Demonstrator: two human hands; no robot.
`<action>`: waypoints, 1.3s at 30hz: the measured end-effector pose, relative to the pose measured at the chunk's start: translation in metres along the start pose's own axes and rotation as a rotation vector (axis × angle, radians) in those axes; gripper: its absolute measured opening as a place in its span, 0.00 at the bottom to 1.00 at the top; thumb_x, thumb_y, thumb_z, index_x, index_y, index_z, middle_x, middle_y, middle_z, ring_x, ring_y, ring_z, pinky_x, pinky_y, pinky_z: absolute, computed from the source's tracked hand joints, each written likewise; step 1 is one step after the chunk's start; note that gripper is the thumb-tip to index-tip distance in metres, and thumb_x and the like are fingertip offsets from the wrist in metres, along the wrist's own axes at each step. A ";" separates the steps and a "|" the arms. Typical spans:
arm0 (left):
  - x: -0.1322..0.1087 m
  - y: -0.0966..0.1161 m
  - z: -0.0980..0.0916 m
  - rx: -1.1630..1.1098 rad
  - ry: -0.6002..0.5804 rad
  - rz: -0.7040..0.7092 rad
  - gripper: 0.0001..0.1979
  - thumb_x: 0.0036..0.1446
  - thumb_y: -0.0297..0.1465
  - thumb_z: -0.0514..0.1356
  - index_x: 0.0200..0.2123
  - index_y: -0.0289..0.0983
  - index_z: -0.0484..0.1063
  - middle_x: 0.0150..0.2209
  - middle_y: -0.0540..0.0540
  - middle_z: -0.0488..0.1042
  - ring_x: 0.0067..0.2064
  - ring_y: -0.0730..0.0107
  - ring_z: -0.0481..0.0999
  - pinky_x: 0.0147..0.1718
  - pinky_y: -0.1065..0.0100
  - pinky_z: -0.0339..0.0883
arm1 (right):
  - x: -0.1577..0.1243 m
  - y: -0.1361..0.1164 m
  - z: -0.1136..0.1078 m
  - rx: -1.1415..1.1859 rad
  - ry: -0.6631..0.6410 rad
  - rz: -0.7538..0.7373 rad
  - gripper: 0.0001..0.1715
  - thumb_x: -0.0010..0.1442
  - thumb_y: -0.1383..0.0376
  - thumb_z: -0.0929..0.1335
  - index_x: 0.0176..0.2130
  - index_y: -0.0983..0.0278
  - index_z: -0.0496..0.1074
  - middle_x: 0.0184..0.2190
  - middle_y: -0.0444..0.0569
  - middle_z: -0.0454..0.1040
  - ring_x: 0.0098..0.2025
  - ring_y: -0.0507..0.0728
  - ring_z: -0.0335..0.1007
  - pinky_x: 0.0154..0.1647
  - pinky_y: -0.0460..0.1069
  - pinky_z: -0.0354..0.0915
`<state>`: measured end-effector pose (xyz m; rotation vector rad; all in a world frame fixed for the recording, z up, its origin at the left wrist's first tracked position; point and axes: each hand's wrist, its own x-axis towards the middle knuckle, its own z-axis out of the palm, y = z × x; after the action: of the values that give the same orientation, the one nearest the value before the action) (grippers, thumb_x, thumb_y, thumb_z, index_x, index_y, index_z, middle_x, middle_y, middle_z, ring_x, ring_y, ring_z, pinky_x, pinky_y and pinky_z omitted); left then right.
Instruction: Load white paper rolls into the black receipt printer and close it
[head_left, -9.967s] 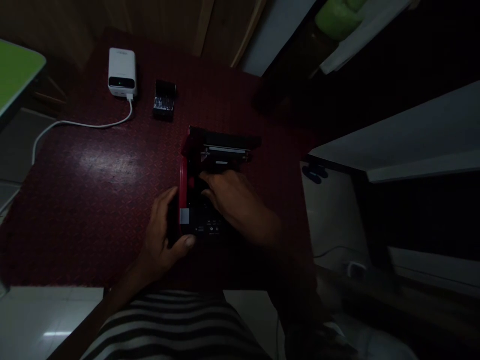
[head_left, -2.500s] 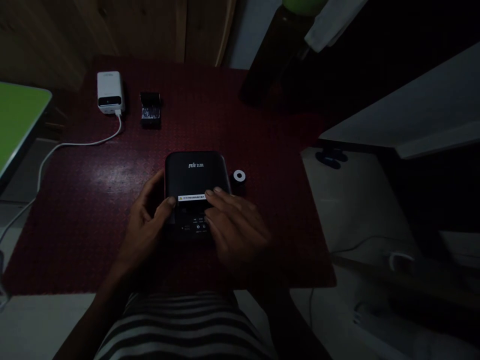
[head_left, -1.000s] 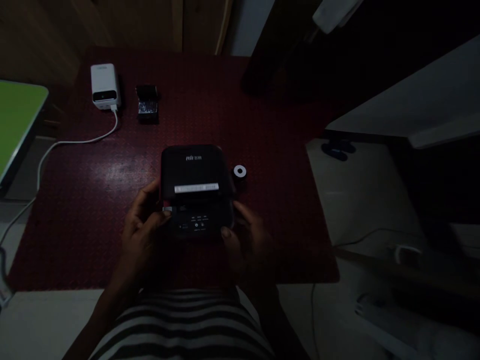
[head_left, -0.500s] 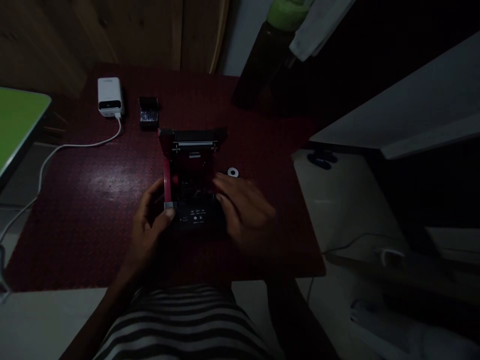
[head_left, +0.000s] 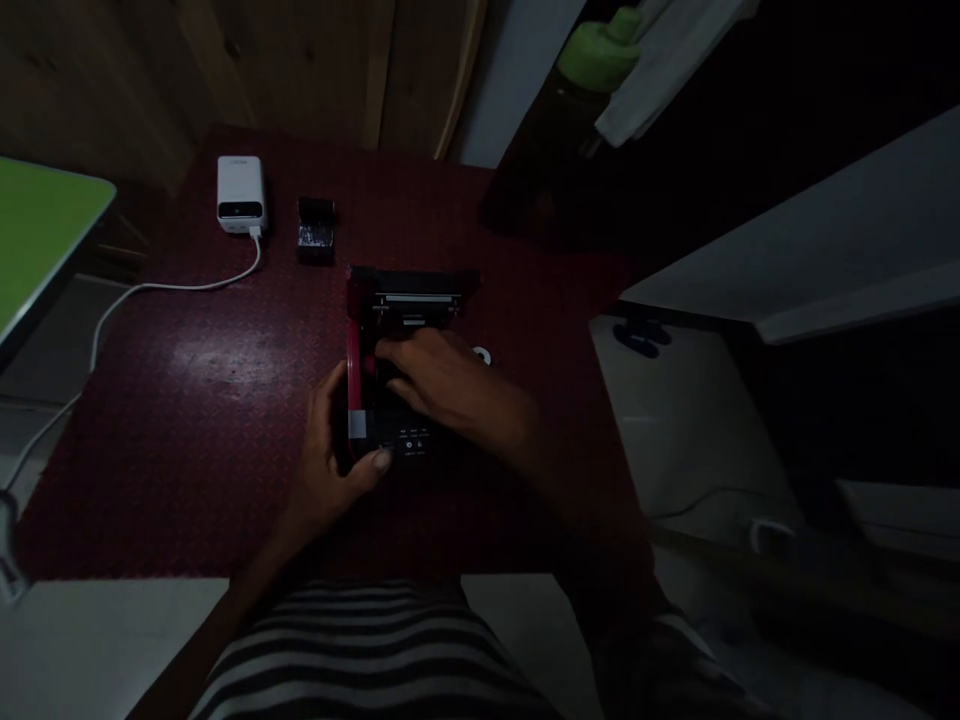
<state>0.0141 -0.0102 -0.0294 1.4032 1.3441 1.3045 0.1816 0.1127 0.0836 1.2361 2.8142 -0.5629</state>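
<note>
A red and black label printer [head_left: 354, 350] stands on the table with its black lid [head_left: 416, 283] raised. My left hand [head_left: 330, 480] grips its front left corner, fingers along the red side and thumb on the black button panel. My right hand [head_left: 457, 390] reaches into the open compartment. Its fingers are bent together near the inner left wall; whatever they touch or pinch there is hidden in the dark. Just right of the printer, a small white ring [head_left: 482, 355] lies partly behind my right hand. A dark roll of ribbon [head_left: 316, 232] rests farther back.
A white power bank [head_left: 241, 190] with a white cable [head_left: 180, 287] sits at the back left of the red table [head_left: 225, 440]. At the back right stands a tall bottle with a green cap [head_left: 598, 55]. A green board [head_left: 45, 220] juts in at left. Dark slippers [head_left: 637, 338] lie on the floor.
My right hand has moved left, from the printer's right edge into its compartment. My left thumb has slid a little farther onto the panel. The whole view has shifted slightly.
</note>
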 end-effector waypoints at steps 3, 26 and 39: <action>0.000 0.002 0.000 0.005 -0.006 -0.003 0.48 0.64 0.55 0.69 0.79 0.44 0.58 0.76 0.34 0.63 0.78 0.37 0.63 0.76 0.37 0.58 | -0.012 -0.004 0.000 -0.006 0.116 -0.015 0.16 0.68 0.75 0.73 0.53 0.63 0.81 0.47 0.55 0.86 0.47 0.65 0.85 0.49 0.57 0.77; 0.006 0.024 -0.008 0.153 0.032 -0.005 0.43 0.64 0.57 0.70 0.75 0.45 0.69 0.72 0.37 0.71 0.73 0.37 0.69 0.74 0.40 0.63 | -0.148 0.043 0.120 0.905 0.653 0.436 0.20 0.61 0.63 0.76 0.54 0.58 0.82 0.51 0.51 0.90 0.51 0.61 0.90 0.56 0.58 0.84; 0.005 0.011 -0.003 0.140 0.035 0.074 0.43 0.67 0.60 0.66 0.77 0.47 0.66 0.72 0.37 0.69 0.73 0.36 0.68 0.73 0.39 0.63 | -0.077 0.105 0.085 0.778 0.675 0.446 0.28 0.54 0.65 0.79 0.55 0.60 0.81 0.57 0.54 0.86 0.51 0.63 0.83 0.53 0.60 0.79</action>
<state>0.0123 -0.0068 -0.0172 1.5443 1.4424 1.3096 0.2990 0.0956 -0.0168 2.5073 2.6296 -1.5248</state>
